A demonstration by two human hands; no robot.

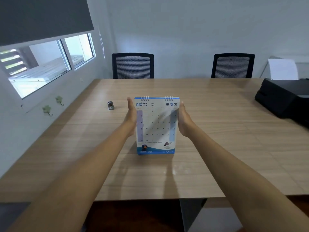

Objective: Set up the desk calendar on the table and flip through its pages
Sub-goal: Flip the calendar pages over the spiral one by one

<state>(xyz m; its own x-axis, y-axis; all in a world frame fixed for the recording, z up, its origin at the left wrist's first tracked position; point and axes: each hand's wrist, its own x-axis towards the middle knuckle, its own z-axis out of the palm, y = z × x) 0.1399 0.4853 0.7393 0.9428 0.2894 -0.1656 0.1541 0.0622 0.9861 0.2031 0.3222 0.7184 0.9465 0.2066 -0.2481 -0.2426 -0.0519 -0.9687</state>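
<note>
Right now the desk calendar [156,125] stands upright near the middle of the worktop [217,104], long axis vertical, March page facing me, spiral binding on top. My left hand [131,118] and right hand [184,122] flank it, flat open palms pressed to its side edges, so each grip is a light squeeze with fingers extended. Both hands sit equally near. To flip, I judge a page must rise over the top rings, where room is open. A small clip-like object [110,105] lies well apart at left; the printer [282,97] far right.
</note>
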